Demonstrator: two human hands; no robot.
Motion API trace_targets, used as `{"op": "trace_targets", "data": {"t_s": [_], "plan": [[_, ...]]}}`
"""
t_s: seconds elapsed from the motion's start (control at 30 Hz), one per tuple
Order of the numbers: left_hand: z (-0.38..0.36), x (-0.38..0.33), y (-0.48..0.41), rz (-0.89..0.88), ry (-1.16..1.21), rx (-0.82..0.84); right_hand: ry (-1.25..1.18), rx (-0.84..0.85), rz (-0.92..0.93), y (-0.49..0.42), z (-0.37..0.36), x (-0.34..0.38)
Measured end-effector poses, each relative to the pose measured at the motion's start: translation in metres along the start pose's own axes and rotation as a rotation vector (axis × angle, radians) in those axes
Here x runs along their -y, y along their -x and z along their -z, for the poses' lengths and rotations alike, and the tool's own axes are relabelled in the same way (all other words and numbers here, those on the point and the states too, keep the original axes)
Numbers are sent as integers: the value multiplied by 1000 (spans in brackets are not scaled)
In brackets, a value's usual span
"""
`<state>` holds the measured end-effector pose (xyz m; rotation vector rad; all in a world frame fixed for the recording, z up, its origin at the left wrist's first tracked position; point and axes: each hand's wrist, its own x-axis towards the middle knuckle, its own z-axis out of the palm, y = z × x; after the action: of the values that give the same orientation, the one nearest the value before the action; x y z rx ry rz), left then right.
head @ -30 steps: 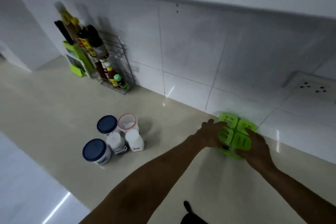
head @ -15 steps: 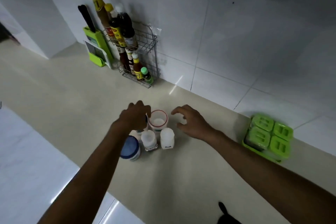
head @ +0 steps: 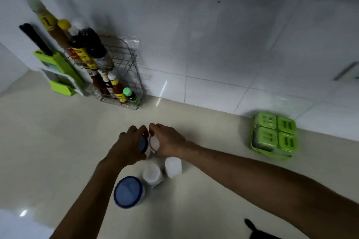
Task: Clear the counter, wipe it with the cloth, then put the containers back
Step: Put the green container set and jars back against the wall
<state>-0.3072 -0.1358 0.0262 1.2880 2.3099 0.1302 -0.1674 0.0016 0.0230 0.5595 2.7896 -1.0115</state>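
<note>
A cluster of small containers stands mid-counter. My left hand [head: 129, 146] closes around a blue-lidded jar [head: 142, 144], mostly hidden under the fingers. My right hand [head: 169, 142] closes around the red-rimmed white tub [head: 154, 143] beside it. Nearer to me stand two small white bottles [head: 152, 173] [head: 173, 167] and a second blue-lidded jar [head: 128, 192], all untouched. A green four-compartment spice box [head: 274, 135] sits by the wall at the right. No cloth can be picked out.
A wire rack of sauce bottles [head: 116, 75] and a green knife holder [head: 58, 72] stand against the tiled wall at the back left. The beige counter [head: 48, 141] ends at an edge at the lower left. A dark object [head: 256, 232] pokes in at the bottom.
A second ago both hands were on the green spice box by the wall. They moved left to the container cluster and have now closed on the blue-lidded jar and the red-rimmed tub.
</note>
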Motion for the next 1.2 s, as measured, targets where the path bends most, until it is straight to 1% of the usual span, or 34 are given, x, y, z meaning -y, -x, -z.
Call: {"op": "trace_targets", "data": {"t_s": [0.1, 0.17, 0.2, 0.27, 0.37, 0.43, 0.53, 0.63, 0.8, 0.93, 1.03, 1.13, 1.2], "plan": [[28, -40, -3, -179, 0, -146, 2, -163, -37, 38, 38, -18], [45, -78, -6, -334, 19, -169, -62, -191, -77, 76, 72, -40], [51, -102, -8, -393, 23, -130, -117, -189, -101, 101, 89, -55], [58, -159, -11, -435, 18, 28, -189, -190, -138, 153, 118, -90], [48, -259, -12, -501, -54, 252, -174, -155, -191, 229, 151, -150], [25, -324, -18, -593, -84, 328, -157, -101, -264, 276, 171, -188], [-18, -406, -41, -703, -133, 358, -58, -45, -370, 326, 190, -247], [-55, -477, -62, -705, -144, 359, -1, -69, -468, 355, 197, -304], [-87, -555, -81, -639, -77, 298, 13, -167, -580, 382, 206, -361], [-104, -583, -91, -579, -47, 263, 35, -237, -625, 391, 205, -388], [-121, -589, -102, -532, -11, 224, 19, -272, -648, 397, 203, -405], [-140, -587, -115, -524, 22, 137, 5, -299, -667, 401, 198, -422], [-148, -584, -120, -545, -5, 103, -15, -332, -659, 399, 195, -428]]}}
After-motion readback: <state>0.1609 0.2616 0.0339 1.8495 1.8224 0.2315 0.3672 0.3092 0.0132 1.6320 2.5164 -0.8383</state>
